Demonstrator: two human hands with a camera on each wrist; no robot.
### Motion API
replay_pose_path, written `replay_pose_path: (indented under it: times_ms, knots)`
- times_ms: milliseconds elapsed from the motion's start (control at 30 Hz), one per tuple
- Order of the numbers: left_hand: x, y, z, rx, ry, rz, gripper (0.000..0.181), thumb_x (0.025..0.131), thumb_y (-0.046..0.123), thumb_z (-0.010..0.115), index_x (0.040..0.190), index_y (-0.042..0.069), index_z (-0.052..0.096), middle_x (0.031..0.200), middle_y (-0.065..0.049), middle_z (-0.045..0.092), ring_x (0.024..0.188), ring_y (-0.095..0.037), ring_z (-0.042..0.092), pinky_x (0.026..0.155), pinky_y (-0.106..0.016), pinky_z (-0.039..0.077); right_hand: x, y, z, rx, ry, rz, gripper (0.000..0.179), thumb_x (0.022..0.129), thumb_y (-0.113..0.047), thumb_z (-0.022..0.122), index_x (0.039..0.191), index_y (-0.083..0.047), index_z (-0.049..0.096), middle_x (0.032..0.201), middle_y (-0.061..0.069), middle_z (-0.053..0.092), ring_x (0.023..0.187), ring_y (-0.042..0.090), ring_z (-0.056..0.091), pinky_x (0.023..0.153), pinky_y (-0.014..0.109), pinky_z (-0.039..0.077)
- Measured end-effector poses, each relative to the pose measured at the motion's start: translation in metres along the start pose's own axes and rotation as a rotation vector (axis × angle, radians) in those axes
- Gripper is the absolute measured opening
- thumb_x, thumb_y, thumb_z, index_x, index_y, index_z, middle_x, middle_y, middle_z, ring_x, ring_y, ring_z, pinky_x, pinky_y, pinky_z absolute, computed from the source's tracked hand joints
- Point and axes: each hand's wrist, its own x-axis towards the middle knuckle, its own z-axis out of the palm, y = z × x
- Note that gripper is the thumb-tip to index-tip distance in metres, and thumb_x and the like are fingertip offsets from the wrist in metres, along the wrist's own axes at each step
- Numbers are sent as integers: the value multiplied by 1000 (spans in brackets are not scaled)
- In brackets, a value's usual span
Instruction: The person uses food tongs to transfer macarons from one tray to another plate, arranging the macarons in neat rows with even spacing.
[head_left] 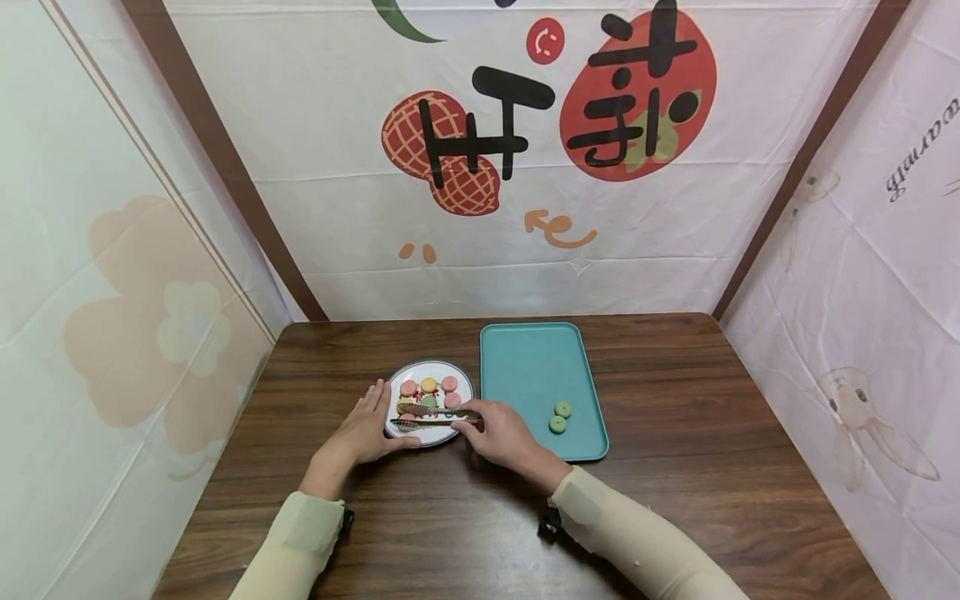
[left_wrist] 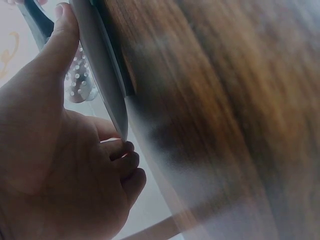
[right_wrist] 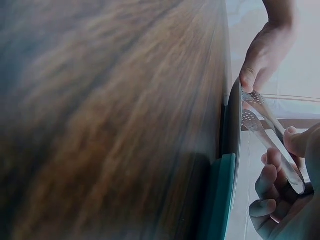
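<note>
A white plate (head_left: 448, 435) with a dark rim line holds several pink, yellow and green macarons (head_left: 428, 385). My left hand (head_left: 366, 427) rests against the plate's left side, thumb along the near rim, fingers stretched along the left edge. Metal tongs (head_left: 431, 422) with perforated tips are held in my right hand (head_left: 498, 433), between thumb and fingers. The tong arms (right_wrist: 267, 130) stand apart over the plate, their tips around a pink macaron (head_left: 407, 419) at the front left. Whether they touch it I cannot tell.
A teal tray (head_left: 536, 362) lies right of the plate on the dark wooden table (head_left: 675, 433). Two green macarons (head_left: 557, 424) sit in its front part. Printed cloth walls (head_left: 337, 225) stand behind the table and at both sides.
</note>
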Motion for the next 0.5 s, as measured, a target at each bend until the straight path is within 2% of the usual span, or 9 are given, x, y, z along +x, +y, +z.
replay_pose_path:
  times_ms: [500]
  knots:
    - [-2,2,-1,-6,-3,-4,132,88,67,80,164,-16,11,172,-38,9,161,-52,12,132,-61,16,1,-3,3,-19,-4,5,35,104,-37,73,124,-9,79,109,1,80,86,11,69,78,36,61]
